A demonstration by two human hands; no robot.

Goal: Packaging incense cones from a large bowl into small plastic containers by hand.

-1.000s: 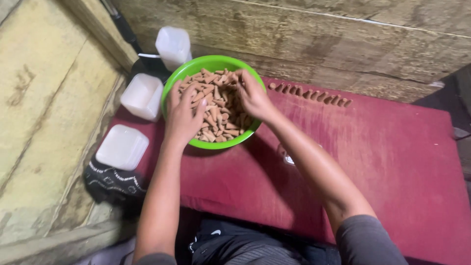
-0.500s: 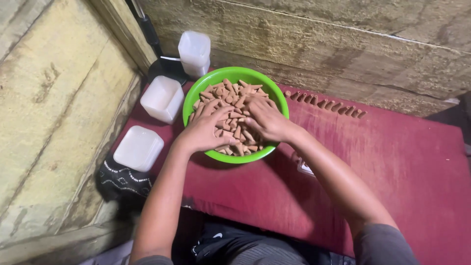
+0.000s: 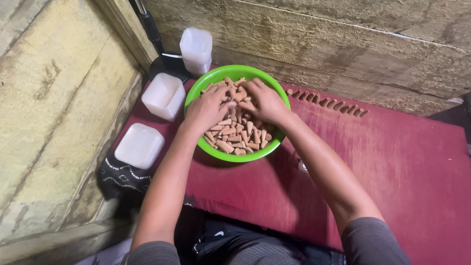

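A bright green bowl (image 3: 222, 74) full of small brown cone-shaped pieces (image 3: 240, 136) sits on a dark red cloth-covered surface (image 3: 402, 167). Both hands are inside the bowl, on the pile. My left hand (image 3: 206, 109) rests palm down on the left part of the heap, fingers spread into the pieces. My right hand (image 3: 262, 100) lies on the far middle of the heap, fingers curled among the pieces. Whether either hand holds any pieces is hidden.
A row of several brown cones (image 3: 326, 102) stands along the far edge by the rough wall (image 3: 343, 44). Three white plastic containers (image 3: 163, 95) (image 3: 140, 145) (image 3: 196, 49) sit left of the bowl. A black patterned cloth (image 3: 117, 179) lies at the left edge.
The view shifted, so the bowl sits lower and more central. Both hands moved together from the bowl's sides toward the middle and far part of the pile.
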